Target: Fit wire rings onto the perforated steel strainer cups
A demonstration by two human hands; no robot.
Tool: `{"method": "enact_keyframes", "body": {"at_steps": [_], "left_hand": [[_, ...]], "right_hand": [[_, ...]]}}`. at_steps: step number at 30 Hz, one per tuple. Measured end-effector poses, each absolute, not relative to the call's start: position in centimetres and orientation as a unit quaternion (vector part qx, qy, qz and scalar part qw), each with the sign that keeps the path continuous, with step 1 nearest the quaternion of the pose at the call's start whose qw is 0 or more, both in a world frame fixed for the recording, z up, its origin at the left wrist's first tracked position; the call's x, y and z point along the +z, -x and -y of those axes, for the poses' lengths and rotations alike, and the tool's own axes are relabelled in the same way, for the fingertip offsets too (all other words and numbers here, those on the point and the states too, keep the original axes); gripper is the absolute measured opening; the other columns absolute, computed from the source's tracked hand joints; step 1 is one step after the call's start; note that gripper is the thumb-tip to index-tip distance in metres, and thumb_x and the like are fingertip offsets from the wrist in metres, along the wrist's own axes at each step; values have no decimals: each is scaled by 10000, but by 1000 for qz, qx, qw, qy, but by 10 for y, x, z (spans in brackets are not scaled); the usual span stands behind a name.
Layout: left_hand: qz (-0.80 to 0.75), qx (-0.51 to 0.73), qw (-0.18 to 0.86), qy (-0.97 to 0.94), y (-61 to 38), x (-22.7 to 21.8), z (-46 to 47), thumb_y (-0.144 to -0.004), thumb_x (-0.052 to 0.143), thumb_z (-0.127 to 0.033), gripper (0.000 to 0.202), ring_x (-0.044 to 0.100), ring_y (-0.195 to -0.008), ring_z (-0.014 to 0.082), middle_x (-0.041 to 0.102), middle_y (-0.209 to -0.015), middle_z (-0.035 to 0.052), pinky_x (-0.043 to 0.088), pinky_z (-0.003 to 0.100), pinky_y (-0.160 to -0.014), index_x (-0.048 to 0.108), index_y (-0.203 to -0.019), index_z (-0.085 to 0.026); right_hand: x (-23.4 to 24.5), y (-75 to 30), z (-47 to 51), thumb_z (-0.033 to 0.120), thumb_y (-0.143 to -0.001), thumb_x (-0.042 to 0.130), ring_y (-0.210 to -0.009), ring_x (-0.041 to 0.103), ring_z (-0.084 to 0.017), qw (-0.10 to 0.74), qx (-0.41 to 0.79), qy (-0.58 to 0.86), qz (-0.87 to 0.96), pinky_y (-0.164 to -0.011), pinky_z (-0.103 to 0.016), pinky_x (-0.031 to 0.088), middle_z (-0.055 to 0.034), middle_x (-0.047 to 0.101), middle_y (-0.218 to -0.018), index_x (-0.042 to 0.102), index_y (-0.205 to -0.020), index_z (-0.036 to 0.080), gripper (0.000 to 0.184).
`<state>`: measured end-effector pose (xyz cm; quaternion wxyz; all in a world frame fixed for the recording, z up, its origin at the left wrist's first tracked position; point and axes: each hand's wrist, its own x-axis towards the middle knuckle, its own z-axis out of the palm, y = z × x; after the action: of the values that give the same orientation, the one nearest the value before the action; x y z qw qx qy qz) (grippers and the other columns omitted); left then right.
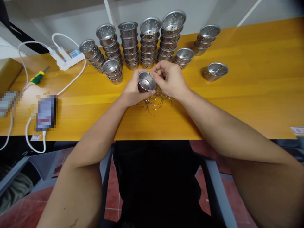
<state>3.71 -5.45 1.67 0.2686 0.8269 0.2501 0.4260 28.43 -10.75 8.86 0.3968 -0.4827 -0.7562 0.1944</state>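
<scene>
My left hand [132, 91] is wrapped round a small perforated metal strainer cup [146, 81], held tilted with its mouth towards me. My right hand [169, 79] is closed in a pinch at the cup's right rim; what its fingertips hold is too small to make out. Just below both hands a pile of thin curved wire handles [154, 103] lies on the yellow wooden table [249, 88].
Several stacks of the same metal cups [148, 42] stand along the table's back edge, with a single cup [215, 71] at the right. On the left lie a white power strip [67, 57], cables, a screwdriver [38, 77] and a phone [45, 113].
</scene>
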Motion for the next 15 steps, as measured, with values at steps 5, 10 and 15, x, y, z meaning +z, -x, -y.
{"method": "enact_keyframes", "body": {"at_steps": [5,10,15], "left_hand": [[-253,423,264,-829,-36,15,54,-946,1034,-839,1023,788,-1491,403,718,-1476,94,619,690,-1404,540,-1673,-316],[-249,418,269,-831,-36,15,56,-970,1002,-856,1015,795,-1474,395,722,-1488,101,629,677,-1384,523,-1683,-314],[-245,412,267,-836,-36,16,56,-918,982,-961,1105,831,-1388,374,736,-1479,95,701,642,-1282,508,-1676,-311]], "right_hand": [[90,-285,108,805,-1213,686,-974,755,-367,391,204,481,758,-1049,-616,726,-102,760,-1005,843,-1288,332,504],[89,-287,106,733,-1223,720,-985,776,-375,388,207,477,761,-1058,-633,729,-104,780,-1018,840,-1253,323,429],[87,-286,105,790,-1218,686,-974,781,-373,392,203,481,757,-1053,-639,743,-99,791,-999,837,-1273,329,488]]}}
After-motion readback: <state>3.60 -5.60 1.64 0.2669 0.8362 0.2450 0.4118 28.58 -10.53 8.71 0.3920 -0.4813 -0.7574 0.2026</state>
